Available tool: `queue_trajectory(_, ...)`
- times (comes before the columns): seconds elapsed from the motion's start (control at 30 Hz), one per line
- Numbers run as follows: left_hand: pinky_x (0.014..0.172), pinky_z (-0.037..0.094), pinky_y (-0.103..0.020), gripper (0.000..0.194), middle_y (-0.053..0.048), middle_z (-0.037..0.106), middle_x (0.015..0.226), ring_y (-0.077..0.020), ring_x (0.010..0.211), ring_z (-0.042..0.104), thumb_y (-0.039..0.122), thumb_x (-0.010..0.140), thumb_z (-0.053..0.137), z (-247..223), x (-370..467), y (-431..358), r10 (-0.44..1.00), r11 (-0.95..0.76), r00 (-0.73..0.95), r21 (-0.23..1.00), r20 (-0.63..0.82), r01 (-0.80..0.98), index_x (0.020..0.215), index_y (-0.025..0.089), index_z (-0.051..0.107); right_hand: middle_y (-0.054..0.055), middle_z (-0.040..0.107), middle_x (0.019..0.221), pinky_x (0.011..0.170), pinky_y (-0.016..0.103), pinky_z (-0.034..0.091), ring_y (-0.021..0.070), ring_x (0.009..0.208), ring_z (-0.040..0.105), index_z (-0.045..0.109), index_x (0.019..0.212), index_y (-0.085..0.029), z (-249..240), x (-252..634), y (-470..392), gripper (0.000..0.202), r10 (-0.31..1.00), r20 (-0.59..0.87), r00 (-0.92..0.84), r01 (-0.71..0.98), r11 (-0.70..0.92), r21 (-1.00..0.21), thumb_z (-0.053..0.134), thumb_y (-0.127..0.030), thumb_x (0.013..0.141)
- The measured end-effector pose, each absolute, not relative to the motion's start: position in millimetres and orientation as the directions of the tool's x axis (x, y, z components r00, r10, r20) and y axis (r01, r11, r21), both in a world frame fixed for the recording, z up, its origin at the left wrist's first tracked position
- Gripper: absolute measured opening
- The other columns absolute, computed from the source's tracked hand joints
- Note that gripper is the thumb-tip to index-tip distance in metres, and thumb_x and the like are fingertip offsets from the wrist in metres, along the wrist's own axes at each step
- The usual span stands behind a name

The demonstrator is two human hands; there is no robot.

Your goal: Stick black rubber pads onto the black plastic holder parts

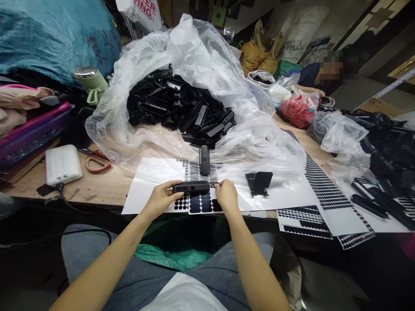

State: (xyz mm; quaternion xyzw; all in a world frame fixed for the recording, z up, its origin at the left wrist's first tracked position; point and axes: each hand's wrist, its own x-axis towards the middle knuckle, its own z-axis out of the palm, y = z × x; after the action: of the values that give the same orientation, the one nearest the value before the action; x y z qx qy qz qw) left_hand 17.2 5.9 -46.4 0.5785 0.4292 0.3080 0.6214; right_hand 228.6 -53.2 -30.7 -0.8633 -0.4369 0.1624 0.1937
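Note:
My left hand (162, 198) grips the left end of a black bar-shaped part (192, 187), which lies level above the sticker sheets. To its right, my right hand (226, 193) has its fingertips pinched near the part's right end, on a small dark piece too small to name. Below the part is a sheet of black round and oblong stickers (200, 203). Another black part (204, 160) lies lengthwise just beyond. A black folding stand (260, 183) is open on the white sheet to the right.
A clear plastic bag (113, 112) holds a heap of black parts (181, 106). At left are a white power bank (63, 164), red-handled scissors (97, 164) and a green bottle (91, 82). Sticker sheets (330, 185) lie at right; a person (311, 77) sits beyond.

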Motion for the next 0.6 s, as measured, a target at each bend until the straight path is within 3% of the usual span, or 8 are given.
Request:
queue_trajectory(0.2,0.064,0.05,-0.029,0.054,-0.005,0.068,0.073,-0.0181,0.067,0.063,0.029,0.063,0.072,-50.7,18.4,6.8,0.888,0.14,0.43,0.986,-0.164,0.086,0.112,0.01,0.056,0.016,0.058,0.095,0.075,0.032,0.038,0.0264,0.09,0.054,0.054,0.09,-0.013,-31.0,223.3,-56.4,0.018,0.812,-0.067,0.58,0.678,-0.527,-0.512,0.046,-0.025,0.08)
queue_trajectory(0.3,0.065,0.05,-0.029,0.054,-0.005,0.068,0.073,-0.0179,0.067,0.063,0.029,0.063,0.072,-49.8,18.7,6.7,0.891,0.148,0.42,0.985,-0.171,0.086,0.111,0.011,0.057,0.014,0.059,0.088,0.072,0.033,0.038,0.025,0.084,0.054,0.055,0.082,-0.015,-27.5,227.3,-62.0,0.013,0.831,-0.092,0.549,0.674,-0.505,-0.539,0.045,-0.023,0.079)
queue_trajectory(0.37,0.064,0.05,-0.029,0.054,-0.005,0.068,0.072,-0.018,0.067,0.064,0.029,0.063,0.072,-49.9,19.0,7.0,0.891,0.153,0.417,0.983,-0.181,0.099,0.111,0.011,0.057,0.009,0.06,0.08,0.068,0.031,0.038,0.0218,0.076,0.054,0.054,0.076,-0.017,-22.7,230.5,-66.8,0.013,0.847,-0.113,0.52,0.612,-0.461,-0.642,0.044,-0.026,0.079)
queue_trajectory(0.5,0.068,0.05,-0.032,0.058,-0.005,0.069,0.075,-0.0195,0.07,0.065,0.029,0.061,0.073,-52.2,19.4,8.3,0.879,0.188,0.43,0.978,-0.207,0.086,0.114,0.011,0.056,0.001,0.056,0.069,0.063,0.028,0.039,0.0154,0.065,0.051,0.053,0.072,-0.019,-15.0,221.9,-68.2,0.019,0.897,-0.162,0.411,0.325,-0.31,-0.893,0.048,-0.037,0.077)
queue_trajectory(0.6,0.068,0.05,-0.032,0.06,-0.005,0.07,0.075,-0.0195,0.07,0.065,0.027,0.06,0.074,-52.4,20.1,8.4,0.875,0.217,0.428,0.974,-0.226,0.071,0.114,0.011,0.055,0.002,0.056,0.081,0.072,0.028,0.04,0.0144,0.074,0.052,0.054,0.07,-0.018,-15.7,197.4,-57.2,0.016,0.946,-0.099,0.31,0.243,-0.179,-0.953,0.052,-0.033,0.074)
